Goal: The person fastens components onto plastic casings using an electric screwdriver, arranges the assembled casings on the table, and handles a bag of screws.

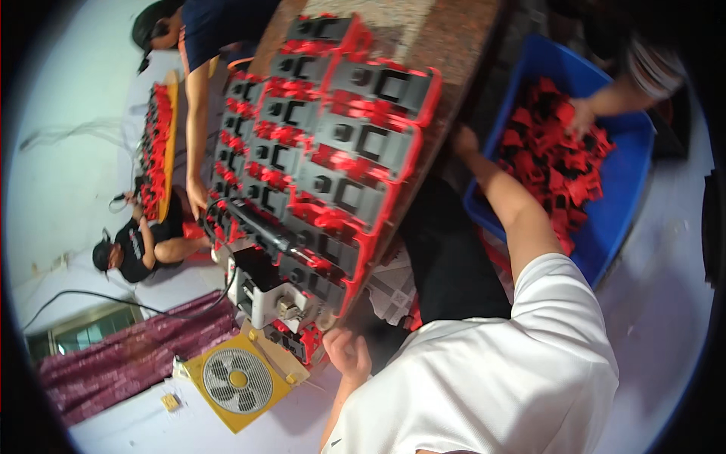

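Note:
My left hand (348, 354) is by the near corner of the table, below the rows of parts, with its fingers loosely curled and apart and nothing seen in it. My right hand (464, 142) is at the table's right edge, beside the blue bin; its fingers are in shadow. Several grey-and-black housings with red frames (349, 144) stand in rows on the table. A dark, rod-shaped powered screwdriver (265, 231) with a cable lies across them. Next to its lower end is a white machine with a black tray (261, 291).
A blue bin (639, 163) of red parts (556, 151) stands right, with another person's hand (581, 117) in it. Across the table a co-worker's arm (197, 136) reaches down. Another person (136, 250) sits farther left. A yellow box fan (238, 378) is at lower left.

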### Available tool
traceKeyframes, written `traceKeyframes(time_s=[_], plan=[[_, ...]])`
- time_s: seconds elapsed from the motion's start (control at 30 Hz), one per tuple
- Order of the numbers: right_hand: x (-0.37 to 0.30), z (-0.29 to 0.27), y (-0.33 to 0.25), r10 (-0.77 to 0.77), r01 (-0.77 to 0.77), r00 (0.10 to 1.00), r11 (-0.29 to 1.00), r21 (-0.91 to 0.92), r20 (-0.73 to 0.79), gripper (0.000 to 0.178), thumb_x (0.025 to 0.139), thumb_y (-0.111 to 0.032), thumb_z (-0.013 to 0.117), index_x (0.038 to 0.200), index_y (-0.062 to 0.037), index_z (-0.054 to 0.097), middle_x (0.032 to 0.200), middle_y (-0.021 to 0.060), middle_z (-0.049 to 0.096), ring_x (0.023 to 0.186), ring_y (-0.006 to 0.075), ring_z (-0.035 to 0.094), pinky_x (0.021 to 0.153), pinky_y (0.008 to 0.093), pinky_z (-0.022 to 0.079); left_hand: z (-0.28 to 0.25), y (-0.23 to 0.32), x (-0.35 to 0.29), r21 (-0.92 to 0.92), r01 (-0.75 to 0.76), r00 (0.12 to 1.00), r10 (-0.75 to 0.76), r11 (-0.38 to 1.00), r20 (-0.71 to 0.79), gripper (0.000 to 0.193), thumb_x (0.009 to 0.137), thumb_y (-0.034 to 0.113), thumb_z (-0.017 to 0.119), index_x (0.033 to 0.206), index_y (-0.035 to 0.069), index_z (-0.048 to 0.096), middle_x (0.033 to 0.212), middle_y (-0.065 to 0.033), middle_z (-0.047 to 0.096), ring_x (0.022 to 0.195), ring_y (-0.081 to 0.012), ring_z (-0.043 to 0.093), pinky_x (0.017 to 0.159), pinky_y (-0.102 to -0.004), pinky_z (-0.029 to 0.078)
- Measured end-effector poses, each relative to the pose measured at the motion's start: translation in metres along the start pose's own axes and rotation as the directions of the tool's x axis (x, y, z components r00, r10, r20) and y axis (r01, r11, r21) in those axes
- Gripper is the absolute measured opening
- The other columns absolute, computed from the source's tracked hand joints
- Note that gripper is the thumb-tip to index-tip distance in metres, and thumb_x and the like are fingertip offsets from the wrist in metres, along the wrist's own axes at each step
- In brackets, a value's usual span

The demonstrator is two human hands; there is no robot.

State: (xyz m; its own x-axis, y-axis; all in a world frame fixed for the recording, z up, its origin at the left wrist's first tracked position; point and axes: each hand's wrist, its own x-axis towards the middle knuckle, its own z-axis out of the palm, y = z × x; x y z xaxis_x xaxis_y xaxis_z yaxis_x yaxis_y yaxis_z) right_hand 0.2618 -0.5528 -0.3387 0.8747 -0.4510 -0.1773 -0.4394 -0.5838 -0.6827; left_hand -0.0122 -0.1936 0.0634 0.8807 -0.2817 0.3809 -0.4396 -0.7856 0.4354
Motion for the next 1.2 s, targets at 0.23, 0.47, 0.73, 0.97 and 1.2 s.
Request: traceKeyframes(time_s=[0.23,0.47,0.73,0.97,1.2], plan=[[0.138,0.012,0.011,-0.504,0.555,0.82,0.815,-0.165,0.27,0.04,0.091,-0.036,0.047,0.119,-0.0089,0.056,0.12,0.0194,0.057,0.111,0.0335,0.057,0.092,0.0436,0.047,-0.074,-0.034,-0.047,0.163,0.462,0.874,-0.478,0.872,0.082,0.009,0.077,-0.004,0.063,0.085,0.0,0.058,0.075,-0.0091,0.06,0.07,-0.0188,0.058,0.064,-0.0294,0.046],[0.171,-0.003,0.025,-0.878,0.994,-0.106,-0.108,0.023,0.468,0.04,0.09,-0.036,0.044,0.119,-0.011,0.055,0.126,0.0176,0.052,0.112,0.0321,0.055,0.089,0.046,0.047,-0.206,-0.066,-0.169,0.356,0.86,0.473,-0.832,0.365,-0.29,0.005,0.084,0.005,0.059,0.087,0.001,0.057,0.072,-0.0086,0.059,0.064,-0.0171,0.055,0.059,-0.0297,0.044],[0.141,-0.077,0.189,-0.268,0.367,-0.889,-0.901,0.229,0.372,0.04,0.09,-0.036,0.041,0.12,-0.0135,0.054,0.133,0.0156,0.047,0.113,0.0306,0.054,0.087,0.0488,0.048,-0.297,-0.022,-0.263,0.569,0.803,0.218,-0.802,-0.177,-0.556,0.011,0.08,0.01,0.06,0.086,0.002,0.058,0.07,-0.0129,0.06,0.066,-0.0249,0.058,0.064,-0.0374,0.047],[0.093,-0.21,0.331,0.348,-0.434,-0.861,-0.883,-0.18,0.37,0.028,0.091,-0.031,0.043,0.109,-0.0152,0.057,0.111,0.0081,0.049,0.095,0.0226,0.053,0.078,0.0412,0.048,-0.338,0.009,-0.29,0.531,0.758,0.175,-0.665,-0.38,-0.726,0.011,0.078,0.011,0.06,0.083,0.002,0.058,0.074,-0.0149,0.061,0.068,-0.0283,0.059,0.064,-0.0397,0.046],[0.044,-0.355,0.288,0.083,-0.727,-0.277,-0.67,-0.153,0.957,0.063,0.092,-0.042,0.043,0.138,-0.0002,0.038,0.139,0.0165,0.045,0.128,0.0299,0.043,0.106,0.0448,0.036,-0.333,0.006,-0.258,0.561,0.75,0.214,-0.673,-0.35,-0.708,0.013,0.079,0.012,0.06,0.085,0.001,0.058,0.073,-0.0152,0.061,0.067,-0.028,0.059,0.064,-0.0392,0.046]])
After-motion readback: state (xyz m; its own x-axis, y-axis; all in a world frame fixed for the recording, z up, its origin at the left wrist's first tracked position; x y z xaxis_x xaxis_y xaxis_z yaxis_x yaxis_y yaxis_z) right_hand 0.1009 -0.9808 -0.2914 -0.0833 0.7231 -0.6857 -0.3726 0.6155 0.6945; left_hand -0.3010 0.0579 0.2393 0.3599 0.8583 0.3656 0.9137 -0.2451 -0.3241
